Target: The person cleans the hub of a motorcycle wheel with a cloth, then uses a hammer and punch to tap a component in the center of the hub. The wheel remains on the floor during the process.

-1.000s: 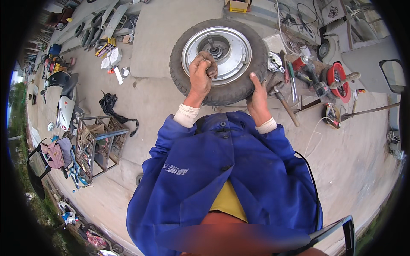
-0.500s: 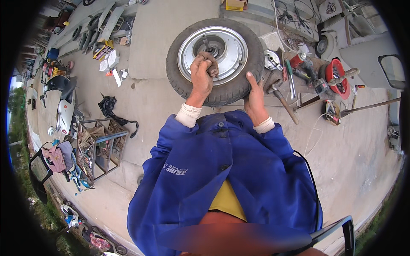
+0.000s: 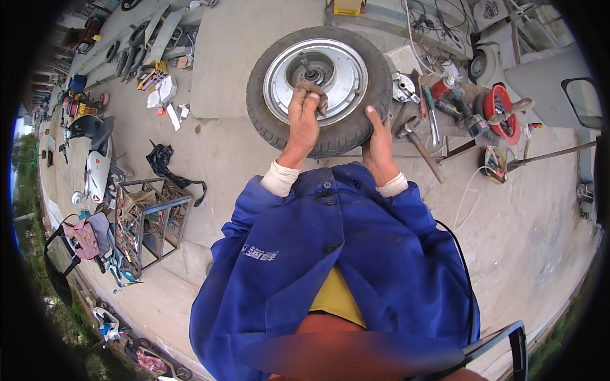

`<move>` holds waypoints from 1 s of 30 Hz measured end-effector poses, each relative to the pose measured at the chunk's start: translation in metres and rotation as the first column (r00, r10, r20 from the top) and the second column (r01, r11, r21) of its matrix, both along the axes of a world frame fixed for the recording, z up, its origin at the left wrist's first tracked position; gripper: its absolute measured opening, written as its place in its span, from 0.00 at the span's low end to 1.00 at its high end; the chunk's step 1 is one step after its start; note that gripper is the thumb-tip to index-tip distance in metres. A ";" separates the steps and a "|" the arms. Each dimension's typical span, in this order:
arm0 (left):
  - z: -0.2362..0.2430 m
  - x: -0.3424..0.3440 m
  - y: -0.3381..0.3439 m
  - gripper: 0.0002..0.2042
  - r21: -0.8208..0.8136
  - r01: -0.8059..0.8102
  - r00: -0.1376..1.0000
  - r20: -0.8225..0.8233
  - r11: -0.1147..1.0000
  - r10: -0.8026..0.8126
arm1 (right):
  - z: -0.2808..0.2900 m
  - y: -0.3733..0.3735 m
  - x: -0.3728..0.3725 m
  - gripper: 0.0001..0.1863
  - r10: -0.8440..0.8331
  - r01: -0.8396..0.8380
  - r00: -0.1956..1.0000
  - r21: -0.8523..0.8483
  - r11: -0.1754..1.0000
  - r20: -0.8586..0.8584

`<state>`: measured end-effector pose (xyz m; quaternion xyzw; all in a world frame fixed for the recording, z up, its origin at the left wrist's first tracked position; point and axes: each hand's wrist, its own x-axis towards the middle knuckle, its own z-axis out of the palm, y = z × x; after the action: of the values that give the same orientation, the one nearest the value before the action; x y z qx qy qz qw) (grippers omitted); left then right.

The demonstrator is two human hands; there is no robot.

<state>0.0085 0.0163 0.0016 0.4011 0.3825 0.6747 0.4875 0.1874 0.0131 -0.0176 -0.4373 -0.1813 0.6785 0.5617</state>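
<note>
Since about a sec ago, the L hand [image 3: 305,117] has slid a bit rt over the hub [image 3: 341,79], nearer its shaft [image 3: 305,63]; the R hand [image 3: 381,149] has stayed on the tyre [image 3: 379,73]. The wheel [image 3: 349,95] is top ctr of the frame, hub side up; can't tell what's under it. L fingers are curled in, nearly a fist, at the hub's lower edge; can't tell if there's anything in them. R hand is part open round the tyre's lower rt edge, thumb on top, other fingers hidden, so it has hold of it there. Just rt of the wheel: a metal part [image 3: 404,87], hammer [image 3: 422,151] w/ its handle slanting down, green-handled tool [image 3: 431,111]. Further rt, a red can [image 3: 441,87], then a red bowl [image 3: 488,106] w/ bits in it. Mid L of frame: metal rack [image 3: 157,206] full of odds & ends, black plastic [image 3: 162,160] just above it, white scooter [image 3: 96,162] to its upper L.
</note>
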 end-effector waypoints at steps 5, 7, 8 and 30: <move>0.001 0.007 -0.013 0.06 0.044 -0.051 0.996 -0.076 0.998 0.055 | -0.003 0.001 0.000 0.45 -0.011 0.011 1.000 0.024 1.000 -0.016; 0.003 0.012 -0.016 0.05 0.081 -0.102 0.983 -0.143 0.991 0.113 | -0.001 0.001 -0.001 0.44 -0.013 0.013 1.000 0.014 1.000 -0.011; 0.004 0.014 -0.017 0.05 0.100 -0.127 0.974 -0.174 0.987 0.143 | 0.000 0.001 -0.001 0.44 -0.014 0.014 1.000 0.009 1.000 -0.009; -0.015 -0.034 0.031 0.10 0.102 0.468 0.851 0.215 0.878 -0.479 | 0.001 0.001 0.000 0.47 -0.006 0.006 1.000 0.019 1.000 -0.025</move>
<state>-0.0259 0.0474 -0.0136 0.4118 0.1964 0.5850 0.6705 0.1872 0.0140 -0.0171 -0.4240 -0.1793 0.6805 0.5701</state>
